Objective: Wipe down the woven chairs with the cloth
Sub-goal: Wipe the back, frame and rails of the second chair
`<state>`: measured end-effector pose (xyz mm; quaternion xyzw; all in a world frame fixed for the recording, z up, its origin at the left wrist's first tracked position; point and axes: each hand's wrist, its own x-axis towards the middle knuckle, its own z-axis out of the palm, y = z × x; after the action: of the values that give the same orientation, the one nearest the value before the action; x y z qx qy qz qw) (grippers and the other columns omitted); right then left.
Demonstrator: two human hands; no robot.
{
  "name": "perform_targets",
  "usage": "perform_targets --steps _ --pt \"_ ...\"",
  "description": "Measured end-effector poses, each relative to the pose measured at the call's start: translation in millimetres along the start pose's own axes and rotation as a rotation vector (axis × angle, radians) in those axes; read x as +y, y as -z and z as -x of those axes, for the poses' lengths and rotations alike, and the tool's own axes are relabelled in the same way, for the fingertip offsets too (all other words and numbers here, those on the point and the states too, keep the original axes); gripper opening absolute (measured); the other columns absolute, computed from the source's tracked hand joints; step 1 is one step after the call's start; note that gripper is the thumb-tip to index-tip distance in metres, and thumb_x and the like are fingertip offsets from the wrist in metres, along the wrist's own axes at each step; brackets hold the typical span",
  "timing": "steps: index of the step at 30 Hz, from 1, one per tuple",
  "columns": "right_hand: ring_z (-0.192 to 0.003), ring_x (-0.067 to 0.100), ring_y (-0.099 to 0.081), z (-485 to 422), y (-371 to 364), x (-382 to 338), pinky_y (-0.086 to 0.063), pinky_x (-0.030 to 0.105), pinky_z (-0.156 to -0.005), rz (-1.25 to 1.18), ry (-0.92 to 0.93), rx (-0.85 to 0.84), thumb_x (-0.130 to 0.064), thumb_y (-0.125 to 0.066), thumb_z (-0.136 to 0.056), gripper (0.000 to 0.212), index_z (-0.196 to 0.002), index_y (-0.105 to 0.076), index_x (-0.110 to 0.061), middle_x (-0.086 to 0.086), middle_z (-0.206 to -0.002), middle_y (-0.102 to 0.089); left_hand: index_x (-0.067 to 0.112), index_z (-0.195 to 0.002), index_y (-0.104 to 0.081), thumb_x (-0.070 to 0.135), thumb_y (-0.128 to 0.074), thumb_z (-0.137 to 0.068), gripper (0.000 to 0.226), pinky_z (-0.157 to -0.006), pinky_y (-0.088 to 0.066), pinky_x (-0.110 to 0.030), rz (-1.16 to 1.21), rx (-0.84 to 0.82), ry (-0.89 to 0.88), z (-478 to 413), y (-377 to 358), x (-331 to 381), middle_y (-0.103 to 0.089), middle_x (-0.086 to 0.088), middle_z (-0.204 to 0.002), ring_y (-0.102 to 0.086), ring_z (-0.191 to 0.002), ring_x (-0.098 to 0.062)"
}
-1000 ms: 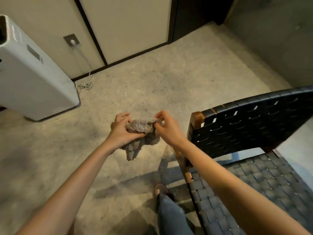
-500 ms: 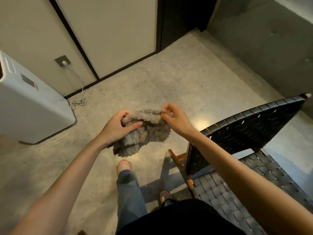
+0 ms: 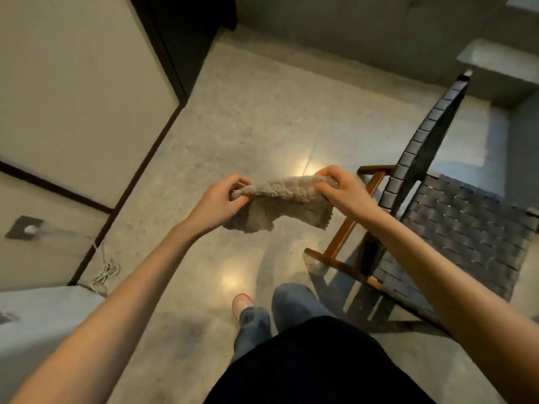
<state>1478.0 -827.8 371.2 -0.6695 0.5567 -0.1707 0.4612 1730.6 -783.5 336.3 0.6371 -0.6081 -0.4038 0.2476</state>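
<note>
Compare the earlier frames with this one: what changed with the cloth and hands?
The left hand and right hand have drawn apart, spreading the bunched cloth out wide between them. Both still pinch its upper edge; the woven chair remains untouched, off to the right.

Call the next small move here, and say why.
Probably swing the cloth right and lay it on the woven chair, starting at the backrest. The left hand and right hand grip its ends, holding it spread in the air above the floor, touching no part of the chair just to the right.
</note>
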Motion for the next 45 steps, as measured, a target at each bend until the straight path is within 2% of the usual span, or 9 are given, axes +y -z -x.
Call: perform_targets --steps 11,14,18,21,24,30,34,41,45 --pt "-0.099 0.01 -0.057 -41.2 42.2 49.6 -0.049 0.02 -0.075 -0.144 -0.338 0.471 -0.021 -0.053 -0.096 0.018 -0.113 -0.059 -0.018 0.003 -0.11 -0.059 0.016 -0.105 -0.066 0.018 -0.054 -0.094 0.016 -0.075 -0.05 -0.028 -0.137 -0.451 -0.314 -193.3 -19.9 49.9 -0.063 0.006 -0.093 -0.06 -0.091 -0.014" --pt "-0.098 0.004 -0.056 -71.7 53.6 58.0 -0.047 0.015 -0.073 -0.212 -0.352 0.572 -0.018 -0.048 -0.098 0.021 -0.116 -0.058 -0.025 -0.003 -0.114 -0.058 0.014 -0.108 -0.066 0.01 -0.052 -0.093 0.021 -0.077 -0.043 -0.024 -0.216 -0.524 -0.406 -247.5 -24.0 73.3 -0.061 0.007 -0.095 -0.057 -0.092 -0.013" --pt "-0.118 0.014 -0.048 -114.9 73.3 56.0 -0.046 0.032 -0.095 -0.219 -0.419 0.579 -0.012 -0.043 -0.098 0.028 -0.115 -0.06 -0.027 -0.004 -0.12 -0.056 0.014 -0.105 -0.067 0.017 -0.056 -0.094 0.016 -0.077 -0.048 -0.026 -0.26 -0.611 -0.459 -312.2 -20.2 109.5 -0.065 0.004 -0.094 -0.06 -0.09 -0.014" --pt "-0.125 0.022 -0.032 -141.0 87.2 48.3 -0.024 0.046 -0.105 -0.075 -0.513 0.507 -0.037 -0.052 -0.092 0.025 -0.116 -0.054 -0.044 -0.004 -0.128 -0.049 0.016 -0.1 -0.068 0.027 -0.057 -0.093 0.017 -0.073 -0.048 -0.024 -0.275 -0.696 -0.524 -352.0 -21.8 140.0 -0.067 0.003 -0.09 -0.06 -0.085 -0.013" --pt "-0.122 0.018 -0.03 -163.9 93.3 39.8 -0.019 0.041 -0.099 0.001 -0.515 0.501 -0.061 -0.057 -0.081 0.042 -0.121 -0.045 -0.056 -0.01 -0.129 -0.049 0.016 -0.092 -0.068 0.032 -0.057 -0.092 0.02 -0.065 -0.042 -0.017 -0.286 -0.821 -0.582 -388.5 -33.6 169.6 -0.067 -0.001 -0.083 -0.059 -0.078 -0.013" --pt "-0.112 0.012 -0.035 -214.5 114.9 45.4 -0.019 0.034 -0.089 -0.031 -0.636 0.881 -0.036 -0.055 -0.091 0.009 -0.098 -0.06 -0.037 -0.016 -0.113 -0.054 0.031 -0.093 -0.064 0.036 -0.058 -0.09 0.008 -0.067 -0.047 -0.013 -0.32 -1.127 -0.75 -465.5 -65.6 214.6 -0.062 0.016 -0.082 -0.059 -0.079 -0.004" --pt "-0.102 0.012 -0.046 -244.4 139.6 49.5 -0.021 0.035 -0.089 -0.116 -0.704 0.974 -0.038 -0.049 -0.094 0.007 -0.087 -0.048 -0.039 -0.014 -0.092 -0.056 0.029 -0.097 -0.061 0.036 -0.058 -0.091 0.01 -0.073 -0.051 -0.024 -0.371 -1.11 -0.87 -531.5 -85.7 231.9 -0.061 0.009 -0.092 -0.058 -0.089 -0.011" --pt "-0.107 0.02 -0.043 -304.0 177.7 51.4 -0.018 0.027 -0.083 -0.023 -0.972 1.095 -0.04 -0.044 -0.096 0.014 -0.103 -0.054 -0.034 -0.002 -0.099 -0.054 0.028 -0.092 -0.049 0.034 -0.058 -0.092 0.01 -0.079 -0.038 -0.033 -0.502 -1.064 -1.084 -633.6 -114.9 272.8 -0.053 0.013 -0.08 -0.051 -0.087 -0.017" --pt "-0.084 0.018 -0.061 -324.4 210.2 49.9 -0.05 0.039 -0.076 -0.22 -0.916 1.221 -0.033 -0.047 -0.098 0.013 -0.097 -0.054 -0.023 -0.002 -0.084 -0.064 0.021 -0.098 -0.059 0.037 -0.057 -0.093 0.017 -0.091 -0.041 -0.041 -0.526 -1.041 -1.114 -666.1 -144.7 305.9 -0.064 0.004 -0.092 -0.056 -0.099 -0.023"
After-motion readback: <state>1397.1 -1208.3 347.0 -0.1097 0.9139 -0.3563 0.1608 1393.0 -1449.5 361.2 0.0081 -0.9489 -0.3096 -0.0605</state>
